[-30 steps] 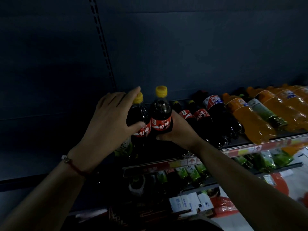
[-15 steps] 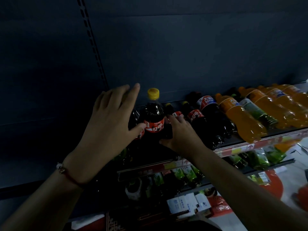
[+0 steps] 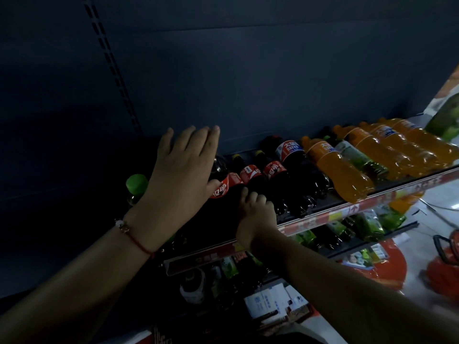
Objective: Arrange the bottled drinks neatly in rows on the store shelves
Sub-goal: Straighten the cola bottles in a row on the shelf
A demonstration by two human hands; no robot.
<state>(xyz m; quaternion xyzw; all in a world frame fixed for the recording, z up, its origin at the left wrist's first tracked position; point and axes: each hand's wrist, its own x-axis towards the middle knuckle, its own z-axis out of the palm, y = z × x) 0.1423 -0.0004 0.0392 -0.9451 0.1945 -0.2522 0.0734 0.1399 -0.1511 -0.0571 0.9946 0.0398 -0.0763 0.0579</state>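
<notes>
Dark cola fills the red-labelled bottle (image 3: 219,188) at the left end of the top shelf (image 3: 347,207), mostly hidden behind the left hand (image 3: 183,165), whose straight fingers lie flat against it. The right hand (image 3: 255,209) curls its fingers round the lower part of a neighbouring cola bottle (image 3: 248,176). To the right lie more cola bottles, then orange soda bottles (image 3: 335,167) slanting across the shelf. A green-capped bottle (image 3: 136,183) shows behind the left wrist, which wears a red string bracelet (image 3: 131,234).
</notes>
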